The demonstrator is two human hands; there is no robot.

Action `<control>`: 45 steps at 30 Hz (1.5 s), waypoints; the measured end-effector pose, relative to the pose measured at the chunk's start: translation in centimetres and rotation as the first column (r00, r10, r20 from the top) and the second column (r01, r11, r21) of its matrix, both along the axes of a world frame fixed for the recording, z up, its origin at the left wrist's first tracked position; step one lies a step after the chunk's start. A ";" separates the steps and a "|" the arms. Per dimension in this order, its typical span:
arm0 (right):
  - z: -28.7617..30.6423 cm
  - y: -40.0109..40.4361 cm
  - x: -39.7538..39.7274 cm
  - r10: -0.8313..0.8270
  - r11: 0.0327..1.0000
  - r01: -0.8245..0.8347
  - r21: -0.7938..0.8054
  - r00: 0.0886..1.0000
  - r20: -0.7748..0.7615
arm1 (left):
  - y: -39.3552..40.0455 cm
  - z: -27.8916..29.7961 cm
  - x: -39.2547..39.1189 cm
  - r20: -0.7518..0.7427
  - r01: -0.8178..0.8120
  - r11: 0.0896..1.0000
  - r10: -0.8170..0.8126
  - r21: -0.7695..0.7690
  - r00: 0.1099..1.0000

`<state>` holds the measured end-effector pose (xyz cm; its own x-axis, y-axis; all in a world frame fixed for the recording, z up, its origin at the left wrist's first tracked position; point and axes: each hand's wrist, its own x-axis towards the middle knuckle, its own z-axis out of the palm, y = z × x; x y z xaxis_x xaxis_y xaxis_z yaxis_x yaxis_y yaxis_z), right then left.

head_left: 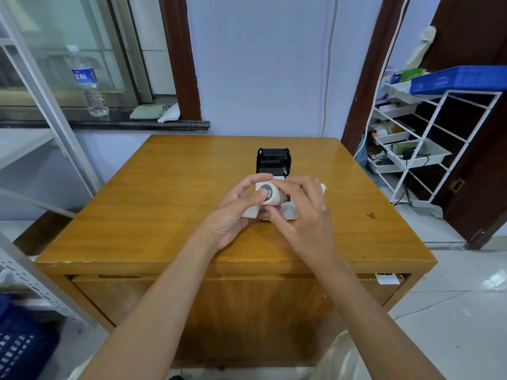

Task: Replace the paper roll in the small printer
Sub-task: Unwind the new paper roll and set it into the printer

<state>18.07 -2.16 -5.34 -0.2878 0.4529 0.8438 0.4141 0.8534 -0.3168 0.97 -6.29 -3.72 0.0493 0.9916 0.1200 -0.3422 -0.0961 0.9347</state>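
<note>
Head view: both hands (238, 207) hide paper roll (267, 194), printer (273, 160) base.

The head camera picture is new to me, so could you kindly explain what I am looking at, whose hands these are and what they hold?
There is one picture, taken by a wide-angle camera worn on a person's head, looking forward and down. No robot is involved; the two bare arms belong to the wearer. On the wooden table stands a small black printer with its lid open. In front of it, the left hand holds a white paper roll, while the right hand picks at it with its fingertips, perhaps at a sticker on its end. White wrapping lies under the hands. A water bottle stands on the window sill.
</note>
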 end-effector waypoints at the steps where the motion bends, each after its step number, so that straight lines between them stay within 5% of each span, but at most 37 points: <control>1: 0.0 0.0 0.0 -0.001 1.000 0.001 0.006 1.000 -0.010 | -0.1 0.0 0.1 -0.007 0.017 1.000 -0.017 0.001 1.000; 13: 0.1 -0.8 0.2 0.069 0.997 -0.070 0.025 0.997 0.042 | -0.1 -0.1 0.0 -0.131 0.055 0.996 -0.063 -0.064 0.989; 21: 0.1 -0.3 0.0 -0.023 0.999 0.024 -0.026 0.999 0.023 | 0.0 0.1 0.0 -0.041 0.060 0.997 -0.061 -0.042 0.997; 31: 0.0 -0.8 0.3 0.100 0.994 -0.103 0.039 0.992 0.078 | -0.1 0.1 -0.2 -0.081 0.183 0.981 -0.189 -0.069 0.979; 40: -0.2 -0.4 -0.2 -0.017 0.999 0.015 0.043 0.999 0.050 | 0.3 -0.1 -0.1 0.049 0.131 0.990 -0.128 -0.056 0.991; 45: -0.7 -0.1 -0.5 -0.024 0.996 0.007 0.093 0.982 0.186 | 0.4 -0.1 0.0 -0.018 0.089 0.995 -0.090 -0.052 0.996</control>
